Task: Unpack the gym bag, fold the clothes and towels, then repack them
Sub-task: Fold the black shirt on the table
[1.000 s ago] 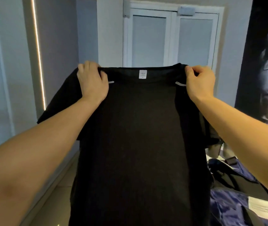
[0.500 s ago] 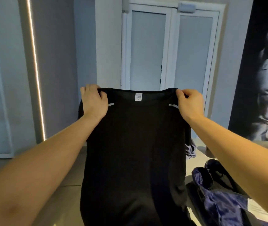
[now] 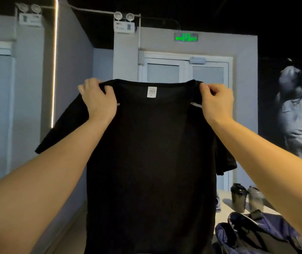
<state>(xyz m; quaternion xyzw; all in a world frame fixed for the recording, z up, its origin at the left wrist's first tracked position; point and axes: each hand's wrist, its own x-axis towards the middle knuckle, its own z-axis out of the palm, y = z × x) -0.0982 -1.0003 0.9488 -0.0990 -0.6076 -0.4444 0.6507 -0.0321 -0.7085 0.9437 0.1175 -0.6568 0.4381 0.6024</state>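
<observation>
- A black T-shirt is held up in the air in front of the camera, spread flat, with its hem hanging down out of the picture.
- The left shoulder of the shirt is gripped by the left hand; the fingers are curled over the top edge and the thumb lies on the near side of the cloth.
- The right shoulder is pinched by the right hand, with the fingers bent round the seam beside the collar.
- Both hands are at about the same height, well apart, so the collar is stretched between them.
- A small white label is seen inside the collar, in the middle; its print is too small to be read.
- The left sleeve is spread out sideways and down, while the right sleeve hangs closer to the body of the shirt.
- A dark blue gym bag is placed on the pale bench at the lower right, below the right forearm; its top looks open.
- Behind the bag, a dark bottle and a greyish bottle stand upright, just beside each other.
- In the background, a white double door is seen under a green exit sign.
- A narrow light strip runs down the wall at the left, and a large black-and-white wall picture is at the right.
</observation>
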